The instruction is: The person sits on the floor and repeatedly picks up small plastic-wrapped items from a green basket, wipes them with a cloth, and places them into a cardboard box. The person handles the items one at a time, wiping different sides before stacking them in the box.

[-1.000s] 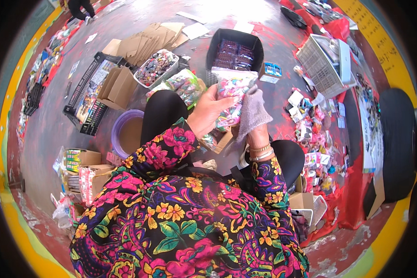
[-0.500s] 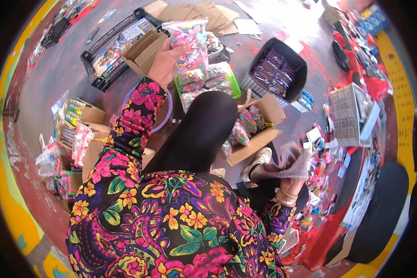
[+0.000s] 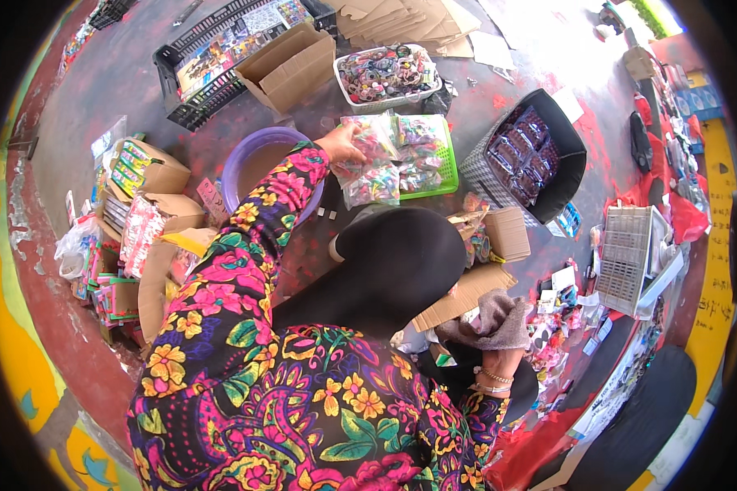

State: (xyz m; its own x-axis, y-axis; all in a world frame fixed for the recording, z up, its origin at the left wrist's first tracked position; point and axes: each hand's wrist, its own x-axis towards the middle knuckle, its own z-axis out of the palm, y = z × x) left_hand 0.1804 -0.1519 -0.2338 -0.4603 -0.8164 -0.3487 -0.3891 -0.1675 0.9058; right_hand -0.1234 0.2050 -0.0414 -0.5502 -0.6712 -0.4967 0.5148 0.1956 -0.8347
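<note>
Low in front of me, my left hand (image 3: 341, 146) grips the edge of a clear plastic bag (image 3: 373, 139) of small pink and multicoloured pieces. The bag rests on a pile of similar bags (image 3: 418, 155) in a bright green basket (image 3: 448, 168). Close to my right leg, a grey-brown cloth (image 3: 493, 322) is bunched over my right hand (image 3: 504, 363). Its fingers are mostly hidden by the cloth, which they appear to hold. Beside it stands an open cardboard box (image 3: 467, 296) with more colourful bags.
A purple basin (image 3: 234, 168) sits left of the green basket; a white basket of hair ties (image 3: 387, 75) is behind it. To the right stands a checked bin (image 3: 499, 168) with dark packets. A black crate (image 3: 172, 98), cartons (image 3: 165, 172) and a grey crate (image 3: 624, 258) surround me.
My left hand has lowered the raised bag onto the pile in the green basket. My right hand, with the cloth, has shifted slightly down and left in the picture. The view has turned.
</note>
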